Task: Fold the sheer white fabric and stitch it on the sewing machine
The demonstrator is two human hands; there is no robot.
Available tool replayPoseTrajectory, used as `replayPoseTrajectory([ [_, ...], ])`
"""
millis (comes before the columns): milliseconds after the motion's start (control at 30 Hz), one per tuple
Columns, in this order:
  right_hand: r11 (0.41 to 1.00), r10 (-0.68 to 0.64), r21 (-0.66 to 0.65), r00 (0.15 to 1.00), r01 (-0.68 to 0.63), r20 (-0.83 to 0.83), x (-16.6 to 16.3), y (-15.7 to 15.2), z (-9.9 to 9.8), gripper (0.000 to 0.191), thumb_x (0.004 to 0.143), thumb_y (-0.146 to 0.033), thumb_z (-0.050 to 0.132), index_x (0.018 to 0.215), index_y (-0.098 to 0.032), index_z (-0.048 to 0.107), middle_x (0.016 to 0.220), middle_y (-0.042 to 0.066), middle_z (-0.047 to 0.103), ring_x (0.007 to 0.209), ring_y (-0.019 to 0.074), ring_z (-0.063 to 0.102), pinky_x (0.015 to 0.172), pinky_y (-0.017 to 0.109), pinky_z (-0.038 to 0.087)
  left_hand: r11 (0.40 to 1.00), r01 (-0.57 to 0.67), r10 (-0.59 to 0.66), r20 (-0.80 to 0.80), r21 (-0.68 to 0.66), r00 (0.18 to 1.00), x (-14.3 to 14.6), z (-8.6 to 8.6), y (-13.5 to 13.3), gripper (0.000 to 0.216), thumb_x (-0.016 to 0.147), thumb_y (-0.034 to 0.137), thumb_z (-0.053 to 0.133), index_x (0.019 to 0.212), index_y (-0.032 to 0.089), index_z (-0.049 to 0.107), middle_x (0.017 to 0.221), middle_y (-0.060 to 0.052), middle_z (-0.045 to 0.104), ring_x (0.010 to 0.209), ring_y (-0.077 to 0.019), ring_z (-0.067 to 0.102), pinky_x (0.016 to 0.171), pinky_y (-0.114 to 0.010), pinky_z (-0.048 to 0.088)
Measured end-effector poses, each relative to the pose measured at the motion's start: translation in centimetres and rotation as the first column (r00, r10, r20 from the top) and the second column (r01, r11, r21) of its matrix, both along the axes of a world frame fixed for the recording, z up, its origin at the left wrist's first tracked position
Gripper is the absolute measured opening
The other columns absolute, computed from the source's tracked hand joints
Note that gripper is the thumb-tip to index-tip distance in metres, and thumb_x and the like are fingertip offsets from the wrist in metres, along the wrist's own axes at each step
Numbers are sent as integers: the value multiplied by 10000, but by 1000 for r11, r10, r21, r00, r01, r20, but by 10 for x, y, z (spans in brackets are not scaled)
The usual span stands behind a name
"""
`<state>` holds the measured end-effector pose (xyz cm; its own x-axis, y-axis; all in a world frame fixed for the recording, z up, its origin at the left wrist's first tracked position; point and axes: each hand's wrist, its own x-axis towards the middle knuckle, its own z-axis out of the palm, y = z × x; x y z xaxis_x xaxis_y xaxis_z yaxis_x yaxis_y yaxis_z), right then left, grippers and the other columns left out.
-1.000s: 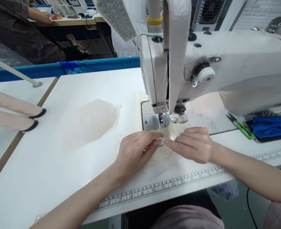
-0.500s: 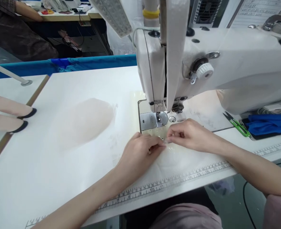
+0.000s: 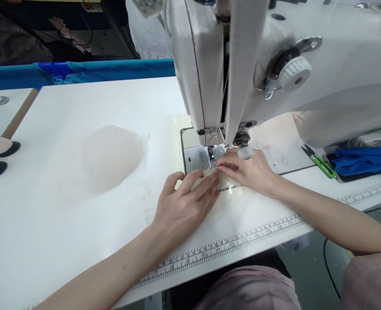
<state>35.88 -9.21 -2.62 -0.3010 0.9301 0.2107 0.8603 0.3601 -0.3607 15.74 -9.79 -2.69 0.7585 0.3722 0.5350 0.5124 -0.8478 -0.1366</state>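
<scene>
Film (image 3: 220,182), or some equally sheer scrap, sits at your fingertips in the head view, between five and six o'clock from the presser foot (image 3: 211,154) of the sewing machine (image 3: 203,77); most of it is hidden, so its outline cannot be told. Your right hand (image 3: 253,170), between three and four o'clock from the foot, has thumb and forefinger pressed together in what looks like a pinch on its upper end. Your left hand (image 3: 184,202), at seven o'clock, has its fingers bent and slightly fanned, the forefinger tip against or just beside the piece; whether the thumb grips underneath cannot be told. Expect it to prove nearly weightless, limp, rather slippery and easily creased, so take it lightly by its edges. For writing, the ruler strip (image 3: 203,254) at six o'clock bears numbers, 10 and 12 among them; no brand reads on the machine.
</scene>
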Motion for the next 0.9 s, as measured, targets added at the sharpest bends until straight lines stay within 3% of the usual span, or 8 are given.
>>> replayPoseTrajectory([
  [100,995,-22,95,999,19,23,3,-2,-2,249,926,-350,515,961,-200,711,954,50,674,716,157,589,600,284,388,999,-17,16,-40,-30,999,1,0,-3,213,893,182,576,1098,178,631,1174,-35,681,979,-220,633,755,-384,387],
  [233,989,57,133,998,-59,20,2,-7,-3,317,952,-376,464,1150,-206,644,1027,77,666,1003,233,563,805,361,418,996,-47,44,-50,-74,998,2,0,-3,213,904,189,561,1102,163,636,1145,-51,694,1067,-220,623,786,-389,387],
  [400,975,46,204,973,-93,224,0,-7,-1,337,979,-315,379,1104,-146,643,1090,102,651,1061,253,530,908,411,356,990,-85,79,-59,-110,995,3,1,-1,245,917,208,546,1144,151,621,1190,-45,669,1102,-218,614,812,-393,378],
  [500,949,-100,315,919,-28,382,8,-5,5,265,943,-228,429,1055,-119,642,1103,133,635,1023,275,530,864,411,341,986,-98,91,-53,-137,994,4,1,0,266,920,213,541,1169,149,610,1210,-35,656,1113,-222,609,815,-397,381],
  [600,912,-189,410,880,-7,435,14,-7,13,186,881,-144,479,870,-138,665,952,115,649,839,242,551,689,352,331,981,-110,105,-45,-162,994,4,1,0,272,922,213,536,1178,152,608,1214,-24,653,1128,-224,602,820,-400,382],
  [700,915,-102,397,912,-71,398,9,-15,16,201,882,-165,493,800,-169,677,774,45,640,659,178,503,601,318,286,979,-116,110,-43,-171,993,5,0,1,276,920,214,537,1181,159,607,1216,-24,652,1138,-229,596,822,-406,381],
  [800,941,-5,313,920,-128,393,-2,-21,10,251,935,-233,450,996,-155,681,869,46,673,765,185,537,662,324,304,978,-122,115,-53,-168,992,5,0,0,299,920,217,534,1208,161,590,1208,-27,659,1141,-234,593,824,-410,379],
  [900,947,-15,296,903,-125,430,-8,-21,2,306,963,-241,404,1076,-117,660,988,90,673,903,211,549,705,342,301,981,-126,117,-74,-147,990,5,1,-2,300,921,227,534,1205,146,590,1193,-46,668,1139,-238,593,825,-409,374],
])
